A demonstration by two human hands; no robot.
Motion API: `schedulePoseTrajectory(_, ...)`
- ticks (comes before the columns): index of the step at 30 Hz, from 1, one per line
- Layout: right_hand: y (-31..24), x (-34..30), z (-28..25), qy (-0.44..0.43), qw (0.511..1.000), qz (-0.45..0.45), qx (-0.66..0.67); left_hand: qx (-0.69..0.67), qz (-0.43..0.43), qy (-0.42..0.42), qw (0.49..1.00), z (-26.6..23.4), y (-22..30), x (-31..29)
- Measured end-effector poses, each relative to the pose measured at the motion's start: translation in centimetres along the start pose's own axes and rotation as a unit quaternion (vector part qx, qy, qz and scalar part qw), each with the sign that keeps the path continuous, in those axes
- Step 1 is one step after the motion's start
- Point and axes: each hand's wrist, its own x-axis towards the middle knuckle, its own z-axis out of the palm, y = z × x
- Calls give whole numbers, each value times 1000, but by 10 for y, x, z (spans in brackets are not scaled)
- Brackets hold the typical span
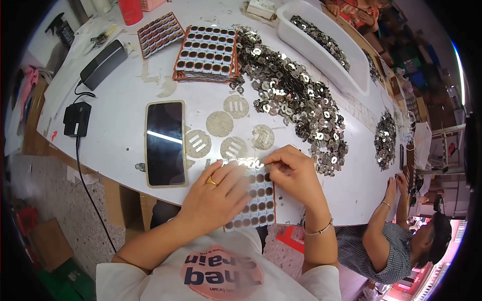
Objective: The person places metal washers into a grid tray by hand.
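Note:
A panel of small square pieces with dark round centres (pixel 262 205) lies at the table's near edge, in front of me. My left hand (pixel 215 193) rests over its left part, fingers stretched out and slightly blurred. At the panel's far right corner my right hand (pixel 296 175) pinches with thumb and forefinger; whatever is between the fingertips is too small and hidden to make out. Shiny metal pieces (pixel 243 163) show along the panel's far row, between my hands. Beyond to the right spreads a large heap of small metal rings or discs (pixel 296 90).
A stack of similar panels (pixel 208 52) and a tilted panel (pixel 160 34) sit at the back. A phone (pixel 165 145), a black power adapter (pixel 77 119) and a black box (pixel 104 64) lie left. A white tub (pixel 329 62) holds more metal pieces. A co-worker (pixel 386 246) works at right.

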Motion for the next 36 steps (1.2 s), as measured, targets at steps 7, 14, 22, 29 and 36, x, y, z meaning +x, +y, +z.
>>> schedulePoseTrajectory(7, 9, 3, -1, 29, 997, 19, 61, -4, -5, -23, 1000, 1, 1, -2)
schedulePoseTrajectory(14, -1, 1, 7, 44, 998, 3, 46, -12, -8, -48, 999, -5, 3, -5)
schedulePoseTrajectory(22, 11, -7, 15, 93, 995, 38, 19, 5, -10, -55, 998, -3, 5, -6)
schedulePoseTrajectory(29, 2, -8, 12, 54, 994, 94, 7, 9, -7, -47, 999, 1, 5, -8)
schedulePoseTrajectory(36, 20, -22, -12, 243, 965, 34, -90, 11, -13, -35, 999, 1, 8, -5)
